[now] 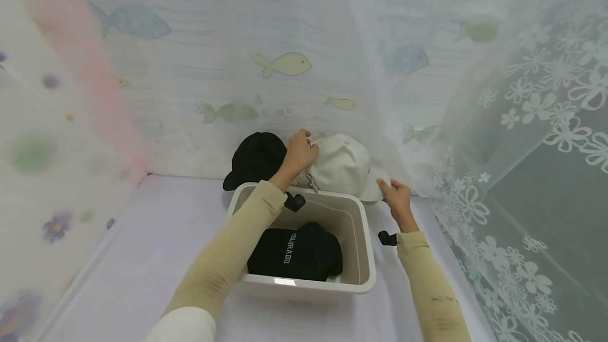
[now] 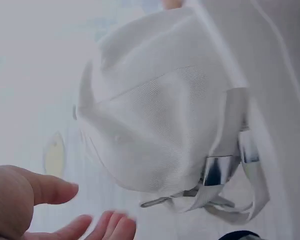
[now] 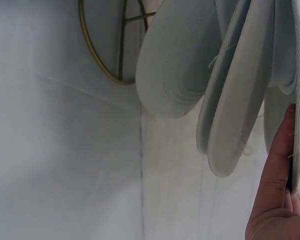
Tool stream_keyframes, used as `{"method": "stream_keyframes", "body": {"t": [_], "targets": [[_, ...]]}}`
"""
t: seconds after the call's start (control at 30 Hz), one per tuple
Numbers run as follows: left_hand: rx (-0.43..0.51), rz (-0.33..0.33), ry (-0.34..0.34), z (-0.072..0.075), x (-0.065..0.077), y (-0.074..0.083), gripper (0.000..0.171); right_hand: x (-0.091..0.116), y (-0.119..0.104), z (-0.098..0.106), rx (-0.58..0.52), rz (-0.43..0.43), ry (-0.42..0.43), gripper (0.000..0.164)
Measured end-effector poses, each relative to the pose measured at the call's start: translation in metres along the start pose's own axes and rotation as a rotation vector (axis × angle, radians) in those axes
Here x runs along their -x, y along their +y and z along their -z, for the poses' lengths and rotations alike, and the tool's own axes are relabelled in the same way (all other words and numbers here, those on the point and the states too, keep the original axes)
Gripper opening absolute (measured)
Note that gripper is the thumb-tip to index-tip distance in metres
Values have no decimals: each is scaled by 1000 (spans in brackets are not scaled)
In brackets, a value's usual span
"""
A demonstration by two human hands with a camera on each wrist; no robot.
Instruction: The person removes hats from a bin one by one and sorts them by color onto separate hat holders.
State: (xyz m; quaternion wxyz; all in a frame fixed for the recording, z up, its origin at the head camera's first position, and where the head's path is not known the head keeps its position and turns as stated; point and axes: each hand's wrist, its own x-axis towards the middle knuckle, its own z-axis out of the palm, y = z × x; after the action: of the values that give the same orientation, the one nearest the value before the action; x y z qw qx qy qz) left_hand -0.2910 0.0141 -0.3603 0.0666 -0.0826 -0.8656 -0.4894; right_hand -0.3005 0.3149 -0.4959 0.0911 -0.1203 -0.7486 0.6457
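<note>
My right hand [image 1: 398, 197] pinches the brim of a white cap [image 1: 342, 165] at its right end. In the right wrist view its fingers [image 3: 275, 170] grip the edge of one brim, with several other white brims [image 3: 240, 95] hanging close beside it. My left hand [image 1: 301, 153] hovers at the cap's back, left of the crown. Seen from the left wrist, its thumb and fingers are spread apart and touch nothing, near the cap's strap [image 2: 222, 142] with metal buckles. A black cap [image 1: 258, 157] sits just left of my left hand.
A cream plastic bin [image 1: 368, 263] stands in front of the caps. Inside lies a black cap [image 1: 309, 252] with white lettering. A brass-coloured wire frame [image 3: 121, 50] shows in the right wrist view. Behind is a fish-patterned curtain [image 1: 285, 15]; a flowered sheer curtain [image 1: 522, 247] hangs at right.
</note>
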Motion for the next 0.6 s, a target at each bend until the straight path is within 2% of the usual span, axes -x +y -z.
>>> {"method": "stream_keyframes", "body": {"t": [0.1, 0.23, 0.33, 0.5, 0.6], "targets": [[-31, 69, -7, -4, -10, -1, 34, 0, -1, 2, 14, -1, 2, 63], [-54, 148, -5, -9, -22, -11, 34, -2, 0, 1, 22, -10, -10, 62], [-12, 170, 21, -12, -29, -18, 43, -4, -1, 1, 26, -3, -20, 62], [94, 203, 44, -14, -36, -22, 45, -8, -1, 5, 35, -21, -43, 65], [78, 211, 62, -14, -37, -25, 44, -11, -2, 8, 54, -63, -102, 69]]}}
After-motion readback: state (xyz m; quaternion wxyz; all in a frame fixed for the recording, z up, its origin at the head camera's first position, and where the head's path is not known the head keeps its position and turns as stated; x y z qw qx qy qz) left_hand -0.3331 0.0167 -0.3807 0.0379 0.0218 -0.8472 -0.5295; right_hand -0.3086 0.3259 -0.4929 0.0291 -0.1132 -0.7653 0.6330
